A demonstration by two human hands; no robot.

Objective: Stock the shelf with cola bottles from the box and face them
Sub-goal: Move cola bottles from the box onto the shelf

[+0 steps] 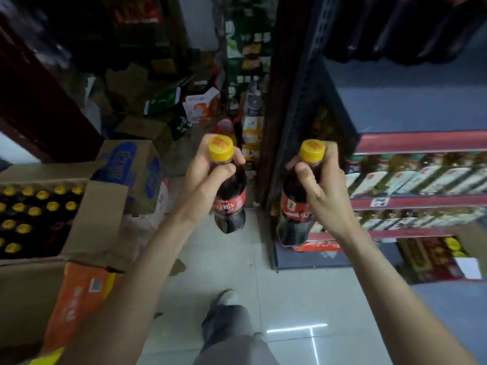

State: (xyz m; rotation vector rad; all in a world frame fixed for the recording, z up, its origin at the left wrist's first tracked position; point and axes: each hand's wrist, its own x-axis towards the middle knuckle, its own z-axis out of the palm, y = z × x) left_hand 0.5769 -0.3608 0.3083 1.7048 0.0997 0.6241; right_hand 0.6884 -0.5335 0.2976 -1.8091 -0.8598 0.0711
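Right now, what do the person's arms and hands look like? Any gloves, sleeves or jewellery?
Both arms are bare from the bottom edge of the picture up to the wrists; no sleeve shows. The left hand and the right hand wear no gloves, and no watch, bracelet or ring is visible. Below, grey trousers and a light grey shoe show.

Dim aisle; blurred, warped edges (glare on floor (297,328)).

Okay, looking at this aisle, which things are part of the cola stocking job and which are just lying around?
Job: left hand and right hand, each gripping a cola bottle; open box of bottles; bare shelf.
Lying about: blue-print carton, orange carton, floor boxes.
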